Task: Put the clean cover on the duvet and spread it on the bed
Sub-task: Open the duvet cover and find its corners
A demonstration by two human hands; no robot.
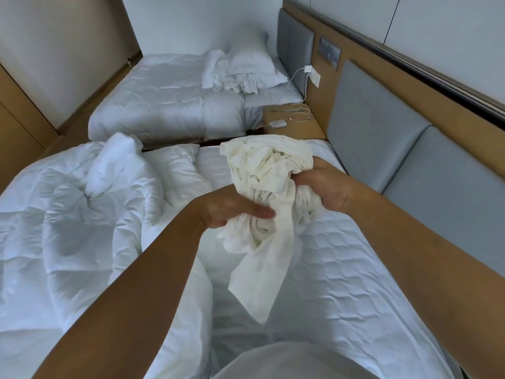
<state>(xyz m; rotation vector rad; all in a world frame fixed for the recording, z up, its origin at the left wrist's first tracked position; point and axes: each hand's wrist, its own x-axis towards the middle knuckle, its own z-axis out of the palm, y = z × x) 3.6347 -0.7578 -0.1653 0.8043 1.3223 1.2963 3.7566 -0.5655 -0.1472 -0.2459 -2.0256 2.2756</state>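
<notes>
Both arms reach forward over the near bed (pixel 341 255). Cover (pixel 267 165), cream-white, is bunched into a wad and held in the air between both hands, above the bare quilted mattress. Left grip (pixel 232 207) is clenched on the lower part of the wad, thumb lying along the cloth, fingers curled under it. Right grip (pixel 322 187) is clenched on the wad's right side, fingers dug into the folds. One loose strip of cover hangs down from the wad toward the mattress; can't tell if it touches.

Duvet (pixel 68 214), white, lies crumpled in a heap on the left half of the near bed, apart from the cover. Pillow (pixel 175 170) lies just beside the duvet, at the head end.

Far bed (pixel 153 105) stands beyond, with a pillow against its head and rumpled linen (pixel 226 75) next to it. Nightstand (pixel 297 129) sits between the beds, coiled cables (pixel 300 112) on top. Grey padded headboard (pixel 377 127) runs along the right wall.
</notes>
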